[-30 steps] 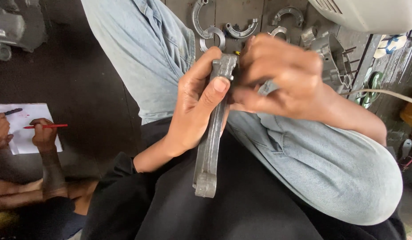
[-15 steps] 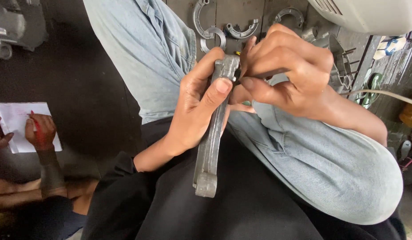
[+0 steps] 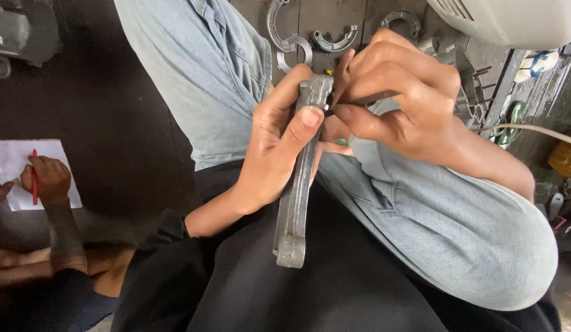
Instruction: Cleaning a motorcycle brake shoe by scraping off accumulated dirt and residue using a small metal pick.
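Note:
A long grey metal rod [image 3: 296, 203], like an engine connecting rod, lies upright over my lap between my knees in light blue jeans. My left hand [image 3: 276, 147] is wrapped around its upper shaft, thumb pressed on the front near the top. My right hand [image 3: 399, 101] hovers at the rod's top end, fingers pinched together on something small there; what it pinches is hidden by the fingertips. The rod's lower end rests against my black shirt.
Curved grey metal half-rings [image 3: 335, 42] and a small ring [image 3: 293, 50] lie on the dark floor beyond my knees. At left another person's hand [image 3: 47, 178] holds a red pen [image 3: 34, 178] over white paper [image 3: 11, 166]. Metal parts clutter the right side [image 3: 476, 86].
My right hand has lifted slightly and its fingers have bunched at the rod's top. The other person's hand with the red pen has shifted on the paper.

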